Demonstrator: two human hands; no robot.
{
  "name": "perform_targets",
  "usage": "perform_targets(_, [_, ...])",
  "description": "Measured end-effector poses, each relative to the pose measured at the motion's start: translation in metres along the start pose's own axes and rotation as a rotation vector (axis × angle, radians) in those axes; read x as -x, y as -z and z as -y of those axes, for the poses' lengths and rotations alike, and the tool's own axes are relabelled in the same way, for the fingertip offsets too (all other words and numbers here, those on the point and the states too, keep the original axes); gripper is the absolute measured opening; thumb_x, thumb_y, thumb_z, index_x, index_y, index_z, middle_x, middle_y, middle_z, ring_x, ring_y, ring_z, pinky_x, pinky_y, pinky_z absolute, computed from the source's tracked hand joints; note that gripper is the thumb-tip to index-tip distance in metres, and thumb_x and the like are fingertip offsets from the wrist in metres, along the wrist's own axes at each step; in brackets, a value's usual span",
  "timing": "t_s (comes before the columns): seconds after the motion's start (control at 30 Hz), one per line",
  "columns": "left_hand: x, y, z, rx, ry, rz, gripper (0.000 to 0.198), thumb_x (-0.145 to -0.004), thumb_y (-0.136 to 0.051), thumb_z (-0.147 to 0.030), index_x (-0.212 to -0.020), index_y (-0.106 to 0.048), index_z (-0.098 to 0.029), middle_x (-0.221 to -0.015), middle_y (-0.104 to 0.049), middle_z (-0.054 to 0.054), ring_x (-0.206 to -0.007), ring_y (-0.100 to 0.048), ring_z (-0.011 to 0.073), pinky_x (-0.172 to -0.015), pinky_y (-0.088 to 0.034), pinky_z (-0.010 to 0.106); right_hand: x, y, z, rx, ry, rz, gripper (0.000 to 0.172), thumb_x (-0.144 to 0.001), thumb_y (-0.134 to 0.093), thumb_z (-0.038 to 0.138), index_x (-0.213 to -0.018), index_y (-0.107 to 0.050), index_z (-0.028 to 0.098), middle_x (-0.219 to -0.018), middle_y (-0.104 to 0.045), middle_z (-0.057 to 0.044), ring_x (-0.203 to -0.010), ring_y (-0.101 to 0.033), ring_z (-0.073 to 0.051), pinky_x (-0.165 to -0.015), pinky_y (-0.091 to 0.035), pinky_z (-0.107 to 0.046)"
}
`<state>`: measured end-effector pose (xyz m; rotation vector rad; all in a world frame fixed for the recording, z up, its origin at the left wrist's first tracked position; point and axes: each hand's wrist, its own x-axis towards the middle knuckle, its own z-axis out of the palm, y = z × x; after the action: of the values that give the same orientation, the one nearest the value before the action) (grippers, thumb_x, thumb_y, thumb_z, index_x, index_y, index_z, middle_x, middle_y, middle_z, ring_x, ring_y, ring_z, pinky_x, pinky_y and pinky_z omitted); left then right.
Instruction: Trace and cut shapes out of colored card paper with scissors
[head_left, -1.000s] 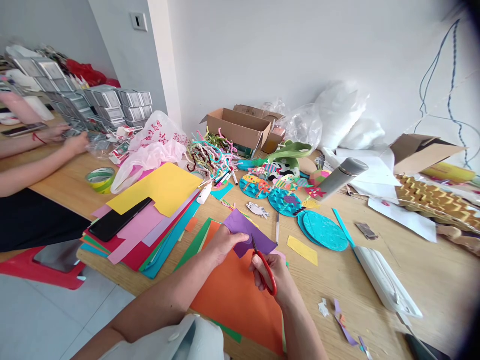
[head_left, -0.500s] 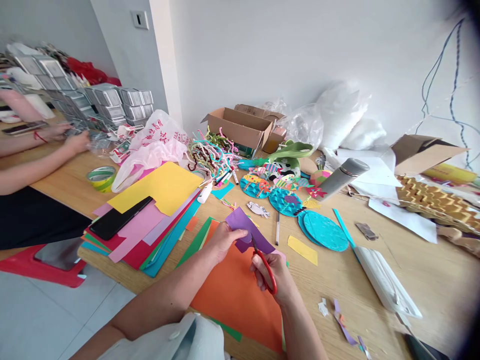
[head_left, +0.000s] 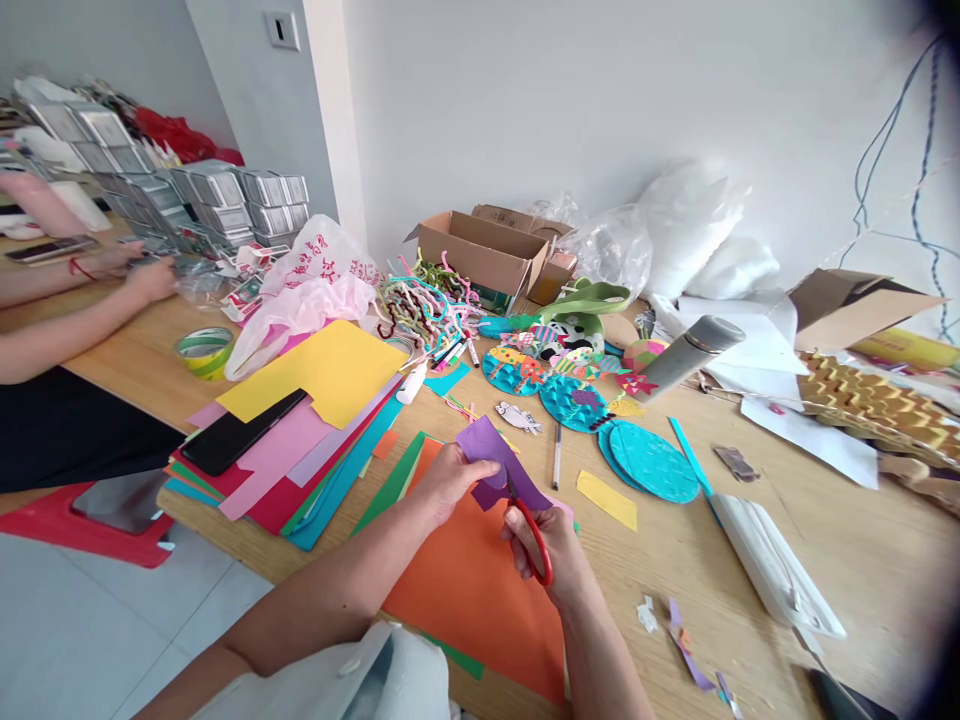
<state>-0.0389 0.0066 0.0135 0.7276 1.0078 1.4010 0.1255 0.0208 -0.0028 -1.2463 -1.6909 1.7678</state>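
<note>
Cutting purple paper (head_left: 524, 482) with scissors (head_left: 538, 535)

Bright diffuse light, soft shadows, dark right corners, left edge stretched, perhaps blurred

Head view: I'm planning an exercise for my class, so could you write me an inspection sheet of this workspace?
Surface: wooden table, with an orange sheet lying near the wearer.
Job's things: purple paper, above the orange sheet; red-handled scissors, blades at the paper.
Clutter: coloured paper stack with a black phone on it; pipe cleaners; grey flask; purple scraps at lower right.
Hands: left hand pinches the purple paper; right hand grips the scissors.
Cables: blue cords against the wall at right; white oblong device, possibly a power strip.
Surroundings: pale wall; red stool at lower left; co-worker's hands at left, near stacked grey cases.
</note>
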Motion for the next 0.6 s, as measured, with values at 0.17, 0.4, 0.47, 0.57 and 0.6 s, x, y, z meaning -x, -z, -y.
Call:
perform_targets(0.17, [0.0001,-0.001,0.0007,0.032,0.048,-0.004,0.02,-0.07,-0.067,-0.029,-0.082,-0.069,-0.013,-0.081,-0.069,0.006,-0.076,-0.061,0.017,-0.074,-0.044,0.03,0.0021,-0.0023,0.0025,0.002,0.02,-0.016,0.051,-0.071,-0.059,0.068,-0.057,-0.056,0.019,-0.033,-0.048,0.002,-0.026,-0.04,-0.009,-0.03,-0.027,-0.022])
perform_targets(0.4, [0.0014,-0.0021,-0.0001,-0.073,0.037,-0.016,0.019,-0.069,-0.066,-0.028,-0.082,-0.07,-0.014,-0.08,-0.069,0.004,-0.075,-0.06,0.0168,-0.074,-0.044,0.028,0.0033,-0.0049,0.0065,-0.044,0.075,-0.015,0.048,-0.072,-0.06,0.065,-0.061,-0.056,0.019,-0.034,-0.048,0.003,-0.028,-0.041,-0.01,-0.033,-0.03,-0.022])
perform_targets(0.47, [0.0013,-0.0018,0.0004,-0.072,0.033,-0.017,0.02,-0.069,-0.066,-0.027,-0.084,-0.07,-0.014,-0.081,-0.069,0.004,-0.076,-0.06,0.0169,-0.074,-0.044,0.029,0.0023,-0.0048,0.0043,-0.04,0.075,-0.018,0.048,-0.071,-0.06,0.066,-0.061,-0.057,0.019,-0.034,-0.048,0.003,-0.028,-0.041,-0.01,-0.033,-0.029,-0.022])
perform_targets(0.57, [0.0009,-0.0012,0.0012,-0.061,0.019,-0.018,0.018,-0.068,-0.067,-0.027,-0.079,-0.068,-0.014,-0.076,-0.067,0.003,-0.073,-0.06,0.0166,-0.073,-0.044,0.029,0.0014,-0.0045,0.0016,-0.03,0.032,-0.028,0.052,-0.07,-0.06,0.068,-0.058,-0.057,0.018,-0.032,-0.047,0.003,-0.027,-0.039,-0.009,-0.032,-0.026,-0.022])
perform_targets(0.6, [0.0008,-0.0012,0.0012,-0.051,0.02,-0.022,0.017,-0.067,-0.068,-0.028,-0.076,-0.067,-0.014,-0.073,-0.066,0.003,-0.071,-0.059,0.0163,-0.072,-0.044,0.029,0.0014,-0.0045,0.0015,-0.029,0.01,-0.032,0.053,-0.069,-0.06,0.069,-0.056,-0.057,0.018,-0.031,-0.047,0.002,-0.026,-0.038,-0.009,-0.032,-0.026,-0.022])
